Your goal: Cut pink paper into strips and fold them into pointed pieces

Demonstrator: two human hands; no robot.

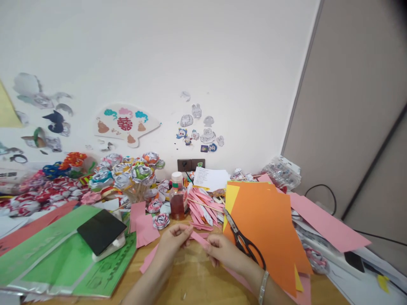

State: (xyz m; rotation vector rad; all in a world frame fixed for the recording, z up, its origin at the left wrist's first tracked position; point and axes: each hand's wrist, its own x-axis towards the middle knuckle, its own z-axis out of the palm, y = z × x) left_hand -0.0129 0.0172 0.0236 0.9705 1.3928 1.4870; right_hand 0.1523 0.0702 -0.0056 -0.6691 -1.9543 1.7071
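Note:
A narrow strip of pink paper (199, 238) stretches between my two hands, low over the wooden table. My left hand (174, 241) pinches one end of it between thumb and fingers. At the other end, my right hand (222, 250) is closed on the strip, fingers curled under. Black-handled scissors (243, 241) lie on orange paper (262, 228) just beyond my right wrist. Behind the hands is a pile of folded pink and white paper strips (205, 205). Pink paper pieces (146, 231) lie left of my left hand.
A bottle of reddish-brown liquid (178, 201) stands behind my hands. Rolled paper flowers (127, 173) crowd the back left. A black flat panel on a white stand (101, 232) rests on a green folder (63, 258). At right are a pink sheet (330, 222) and a white power strip (341, 258).

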